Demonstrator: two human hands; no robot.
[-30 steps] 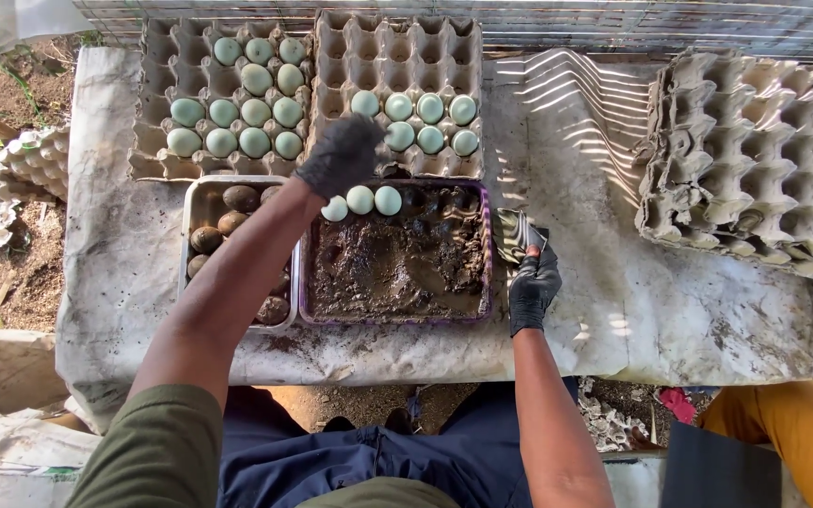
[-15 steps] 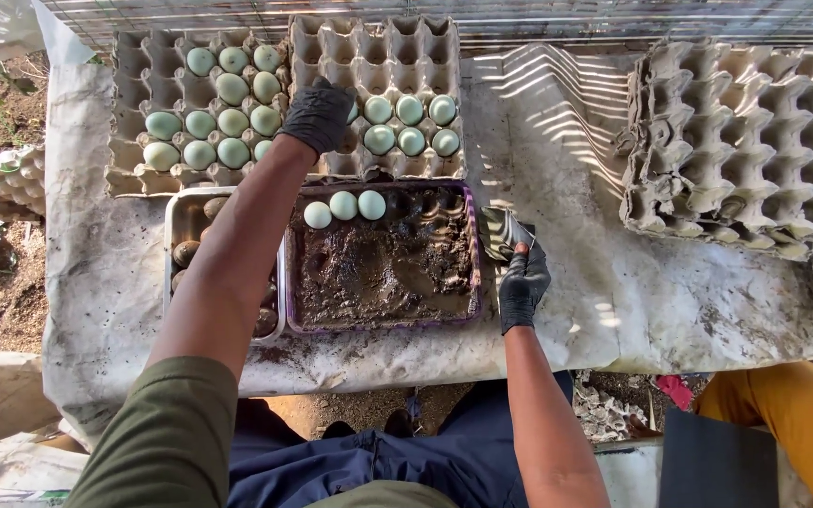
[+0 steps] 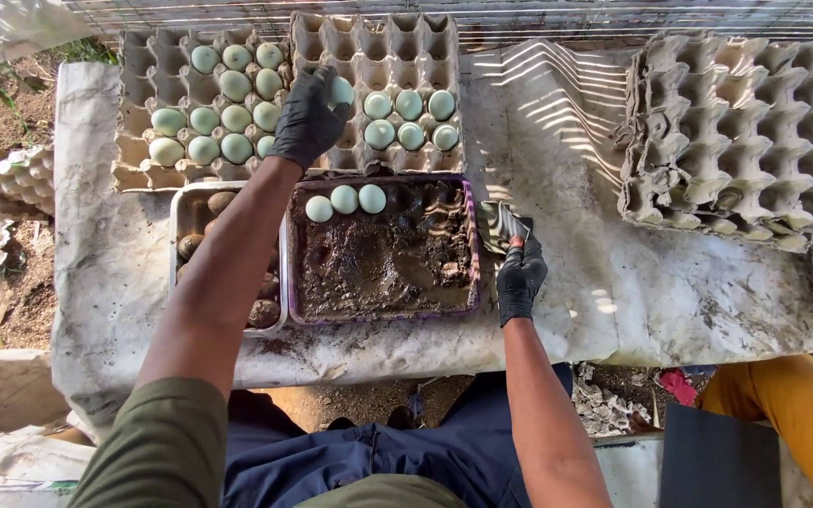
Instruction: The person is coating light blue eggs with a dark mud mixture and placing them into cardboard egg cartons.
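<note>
My left hand (image 3: 307,118), in a black glove, reaches over the grey egg cartons and grips a pale green egg (image 3: 340,91) above the middle carton (image 3: 369,38). That carton holds several pale green eggs (image 3: 409,120); the left carton (image 3: 138,56) holds several more. My gloved right hand (image 3: 519,279) rests on the white-covered table (image 3: 557,169), holding a small flat scraper (image 3: 503,224) beside the mud-filled tray (image 3: 383,259). Three clean eggs (image 3: 345,200) lie at the far edge of that tray.
A metal tray (image 3: 183,202) with mud-coated eggs sits left of the mud tray, partly under my left arm. A stack of empty cartons (image 3: 741,141) stands at the right. Another person's orange-clad leg (image 3: 802,423) is at lower right. More cartons (image 3: 11,188) lie on the ground at left.
My left hand has moved from the mud tray's far edge up over the middle carton with an egg in it. My right hand has stayed by the tray.
</note>
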